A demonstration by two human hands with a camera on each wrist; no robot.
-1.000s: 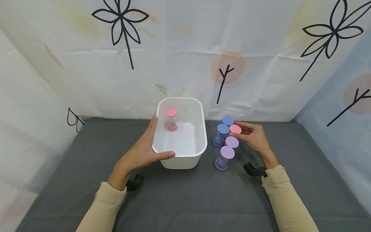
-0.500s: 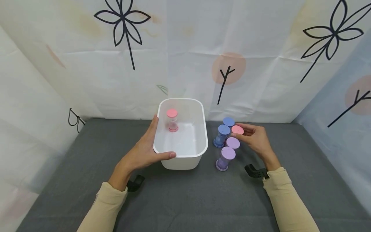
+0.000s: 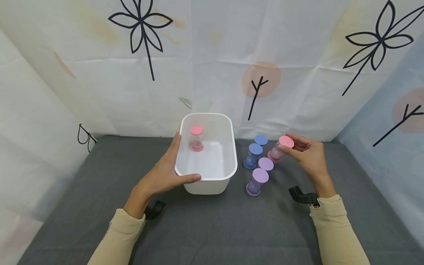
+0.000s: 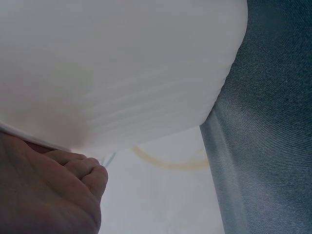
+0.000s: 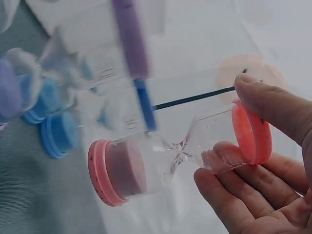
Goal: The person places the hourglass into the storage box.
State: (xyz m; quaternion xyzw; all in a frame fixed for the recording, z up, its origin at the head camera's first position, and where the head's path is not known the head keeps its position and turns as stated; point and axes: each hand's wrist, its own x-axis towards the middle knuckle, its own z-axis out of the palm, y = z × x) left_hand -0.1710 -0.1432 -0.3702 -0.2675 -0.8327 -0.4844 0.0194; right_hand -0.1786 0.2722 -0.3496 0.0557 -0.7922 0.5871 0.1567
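A pink hourglass (image 5: 180,151) with clear bulbs and pink caps is held by my right hand (image 3: 308,154), thumb and fingers around its upper cap. It leans, its lower end just above or at the cloth. My left hand (image 3: 162,167) grips a white plastic tub (image 3: 207,186) at its near left corner, thumb along the front rim and fingers on the left side. In the left wrist view the fingers (image 4: 80,168) lie under the rim. Another pink hourglass (image 3: 197,138) stands upright inside the tub, towards its back left.
Right of the tub stand two blue hourglasses, the nearer blue hourglass (image 3: 253,156) and a farther blue hourglass (image 3: 261,140). In front of them are a purple hourglass (image 3: 257,181) and another purple hourglass (image 3: 266,163). Dark grey cloth (image 3: 212,232) covers the table; a patterned white curtain (image 3: 212,70) hangs behind.
My right hand has drawn the pink hourglass out of the group, to the right and slightly up, tilting it. The left hand and the tub have stayed in place.
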